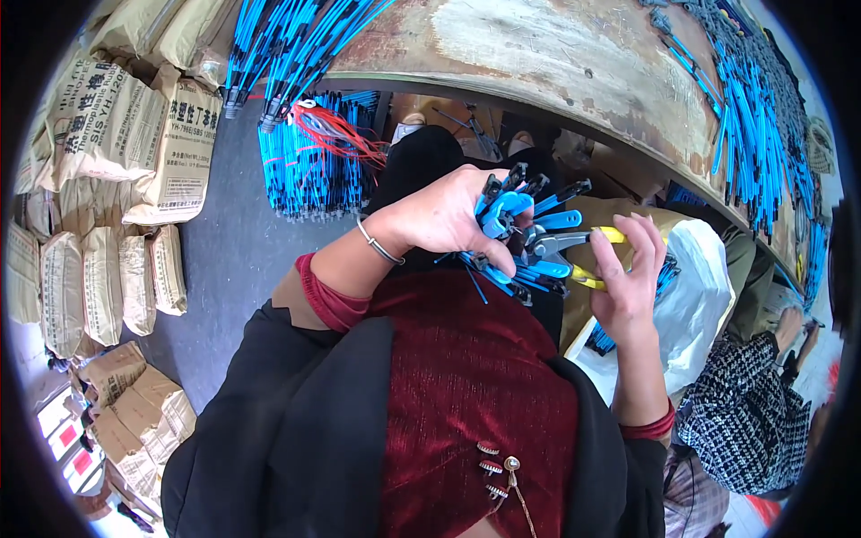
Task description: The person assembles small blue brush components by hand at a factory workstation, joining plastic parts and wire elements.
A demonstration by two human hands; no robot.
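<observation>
At the frame's centre, a bundle of blue cable pieces (520, 235) is gripped in the tightly curled fingers of the left hand (448, 215); just right of it, yellow-handled cutters (574, 255) are clasped by the right hand (628, 278), fingers wrapped round the handles; sacks (108, 179) are stacked at upper left.

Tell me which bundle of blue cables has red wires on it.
The bundle standing on the floor, under the table edge: loose red wires spill over its top. The bundle in the left hand and those on the table show none.
</observation>
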